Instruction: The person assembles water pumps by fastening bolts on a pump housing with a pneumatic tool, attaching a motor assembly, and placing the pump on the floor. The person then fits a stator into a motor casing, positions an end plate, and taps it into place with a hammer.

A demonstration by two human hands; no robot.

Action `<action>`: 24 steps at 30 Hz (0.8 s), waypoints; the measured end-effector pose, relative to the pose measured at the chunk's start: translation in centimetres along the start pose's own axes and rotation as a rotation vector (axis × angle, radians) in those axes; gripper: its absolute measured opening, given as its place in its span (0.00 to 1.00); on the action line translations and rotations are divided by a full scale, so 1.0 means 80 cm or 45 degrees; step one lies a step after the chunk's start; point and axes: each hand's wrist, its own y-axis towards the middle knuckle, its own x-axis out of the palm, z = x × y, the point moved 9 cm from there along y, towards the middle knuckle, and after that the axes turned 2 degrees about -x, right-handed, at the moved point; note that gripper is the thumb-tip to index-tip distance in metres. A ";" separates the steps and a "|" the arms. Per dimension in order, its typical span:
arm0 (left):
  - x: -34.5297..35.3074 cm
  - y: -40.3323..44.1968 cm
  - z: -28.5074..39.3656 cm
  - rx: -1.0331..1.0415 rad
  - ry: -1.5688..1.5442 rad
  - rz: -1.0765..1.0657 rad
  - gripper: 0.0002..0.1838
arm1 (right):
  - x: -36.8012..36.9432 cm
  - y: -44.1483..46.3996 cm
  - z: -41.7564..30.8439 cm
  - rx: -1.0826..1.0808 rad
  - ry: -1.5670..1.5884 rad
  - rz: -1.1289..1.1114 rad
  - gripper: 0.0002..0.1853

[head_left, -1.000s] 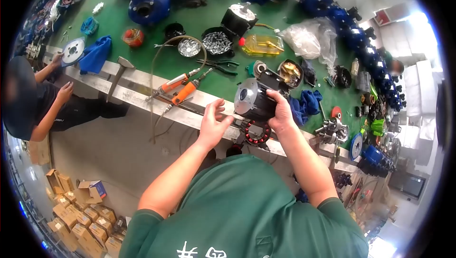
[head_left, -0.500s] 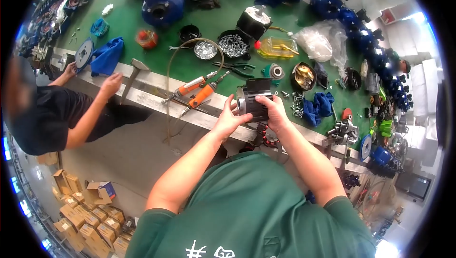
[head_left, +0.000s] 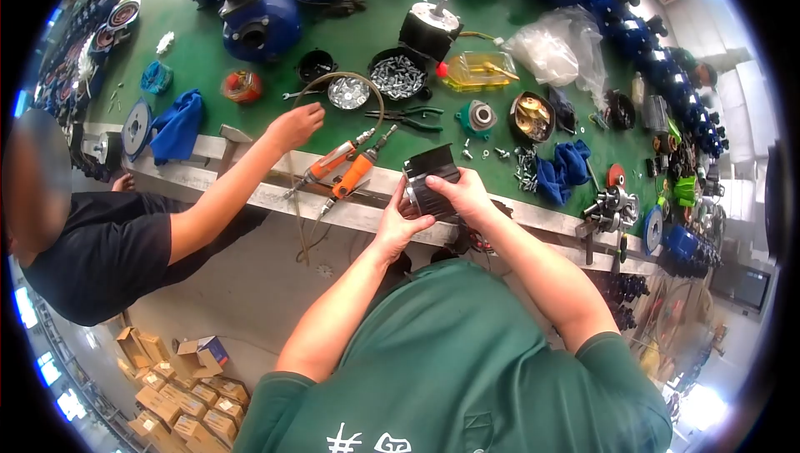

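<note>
A black finned motor housing (head_left: 431, 171) with a silvery end is gripped between my two hands, tilted above the bench's front edge. My left hand (head_left: 401, 221) is closed round its left and lower side. Fingers of my right hand (head_left: 461, 195) wrap its right side, the thumb lying on the fins. Below the housing, a dark ring-shaped part with red bits (head_left: 481, 241) shows partly behind my right forearm. To the left lie two orange power tools (head_left: 353, 176) on the bench edge. A teal flanged part (head_left: 477, 118) stands beyond the housing.
A co-worker's arm (head_left: 242, 174) reaches over the bench from the left, near a bowl of screws (head_left: 397, 75) and a dish of silvery parts (head_left: 348, 93). Pliers (head_left: 414, 117), an oil bottle (head_left: 481, 70) and a blue cloth (head_left: 563, 171) lie on the green bench top (head_left: 292, 132).
The housing has tilted and come slightly left and down in my hands. The co-worker's hand has moved right, from beside the blue cloth toward the dish of silvery parts.
</note>
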 end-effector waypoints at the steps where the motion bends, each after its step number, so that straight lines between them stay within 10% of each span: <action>1: -0.007 0.002 -0.009 -0.007 0.007 0.006 0.67 | 0.001 0.002 0.004 -0.019 -0.023 -0.007 0.22; 8: -0.072 -0.010 -0.024 -0.121 0.747 0.401 0.49 | 0.022 0.000 0.000 -0.229 -1.128 -0.013 0.24; 13: -0.096 -0.026 -0.018 -0.093 0.333 0.564 0.29 | 0.061 0.002 0.003 -0.488 -1.640 -0.227 0.21; 24: -0.136 -0.022 -0.042 -0.216 -0.089 0.721 0.12 | 0.045 -0.028 -0.022 -0.500 -1.354 -0.363 0.18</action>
